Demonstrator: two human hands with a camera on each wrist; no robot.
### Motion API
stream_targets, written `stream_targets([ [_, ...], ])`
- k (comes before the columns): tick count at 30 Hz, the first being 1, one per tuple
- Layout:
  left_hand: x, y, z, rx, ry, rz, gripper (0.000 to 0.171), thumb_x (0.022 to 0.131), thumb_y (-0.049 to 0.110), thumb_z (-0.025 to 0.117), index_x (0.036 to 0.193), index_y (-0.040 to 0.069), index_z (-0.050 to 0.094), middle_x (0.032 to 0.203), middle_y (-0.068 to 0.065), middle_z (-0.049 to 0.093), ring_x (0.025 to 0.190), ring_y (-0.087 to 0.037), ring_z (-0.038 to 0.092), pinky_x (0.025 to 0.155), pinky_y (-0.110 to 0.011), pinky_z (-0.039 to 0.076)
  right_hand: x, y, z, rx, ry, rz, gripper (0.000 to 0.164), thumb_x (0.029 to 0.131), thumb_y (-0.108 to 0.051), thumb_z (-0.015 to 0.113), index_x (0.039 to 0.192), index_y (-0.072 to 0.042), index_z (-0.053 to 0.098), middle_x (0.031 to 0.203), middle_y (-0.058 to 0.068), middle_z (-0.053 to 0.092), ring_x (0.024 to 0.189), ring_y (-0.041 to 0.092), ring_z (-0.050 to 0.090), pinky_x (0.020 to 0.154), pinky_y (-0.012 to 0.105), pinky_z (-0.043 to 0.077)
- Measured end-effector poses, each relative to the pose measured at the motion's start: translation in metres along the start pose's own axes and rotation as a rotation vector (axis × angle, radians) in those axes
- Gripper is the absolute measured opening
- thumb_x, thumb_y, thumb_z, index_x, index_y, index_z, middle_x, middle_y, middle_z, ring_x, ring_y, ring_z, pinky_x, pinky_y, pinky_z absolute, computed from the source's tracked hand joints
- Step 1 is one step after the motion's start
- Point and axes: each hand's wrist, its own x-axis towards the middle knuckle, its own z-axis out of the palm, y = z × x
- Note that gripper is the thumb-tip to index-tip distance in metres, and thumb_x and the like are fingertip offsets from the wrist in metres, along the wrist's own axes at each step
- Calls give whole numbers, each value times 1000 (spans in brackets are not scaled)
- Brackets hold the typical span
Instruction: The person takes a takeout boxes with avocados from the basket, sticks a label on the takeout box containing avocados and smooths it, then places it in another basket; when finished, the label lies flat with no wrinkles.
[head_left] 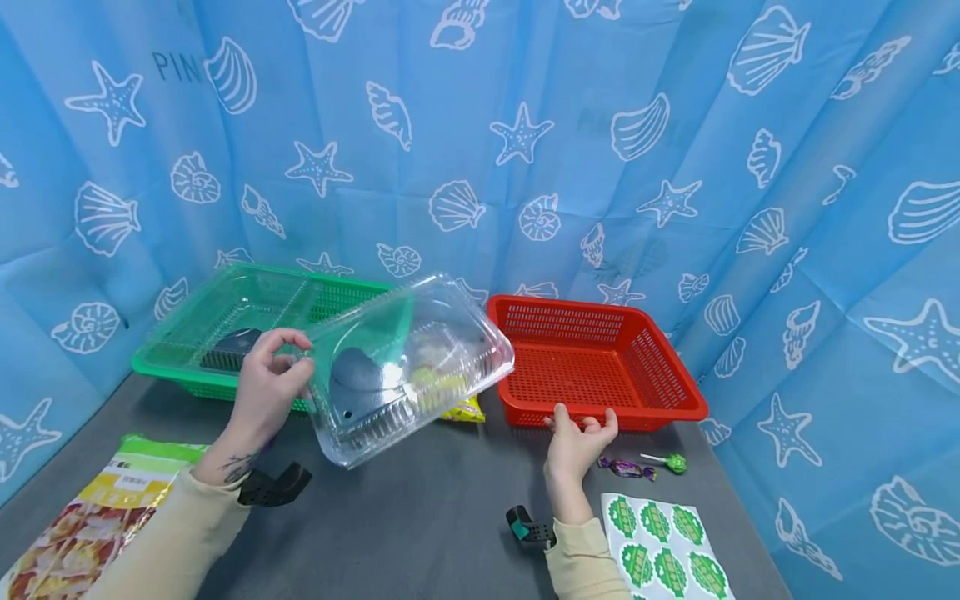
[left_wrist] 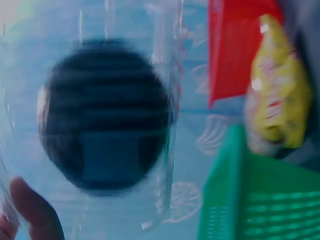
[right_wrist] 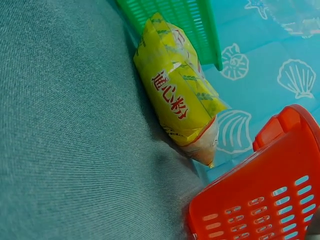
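Noting the head view first: left hand (head_left: 276,377) up over the table, thumb and forefinger pinching a clear plastic container (head_left: 411,371) by its left end. Container off the table, tilted, between the green basket (head_left: 213,389) at far left and the red basket (head_left: 570,375) at far right. Long axis slants from near left to far right; held end left, free end toward the red basket. A dark rounded shape shows in or through the plastic; cannot tell which.

Right hand (head_left: 573,448) at the red basket's near wall, fingers spread; whether they touch it, unclear. To the near right: purple-wrapped candy (head_left: 628,469), green lollipop (head_left: 673,462), sheet of round green stickers (head_left: 667,546). Near left, a printed food bag (head_left: 105,517).

Left wrist view: blurred. Container close to the camera, left fingertips at its edge. Yellow packet (left_wrist: 280,90) between the two baskets.

Right wrist view: same packet, printed 通心粉, lying on the grey tabletop (right_wrist: 75,140), one end beside the green basket, the other pointing toward the red. Barely a sliver of the right hand at the frame edge; its grip cannot be judged there.
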Motion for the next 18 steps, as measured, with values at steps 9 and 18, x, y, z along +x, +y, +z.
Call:
stream_targets([
  [9,-35,-44,2,-191,-311,222,23,69,-20,41,84,-4,45,106,-15,42,82,-11,44,41,-27,35,26,42,-21,67,-72,-69,79,69,2,69,125,-13,16,84,0,22,47,17,50,51,32,52],
  [18,-63,-74,14,-102,-404,124,28,64,-16,44,82,5,48,103,-13,45,95,-10,42,68,-26,35,39,61,-32,41,-102,-100,79,69,-5,72,125,-17,17,86,0,26,50,20,56,52,34,52],
])
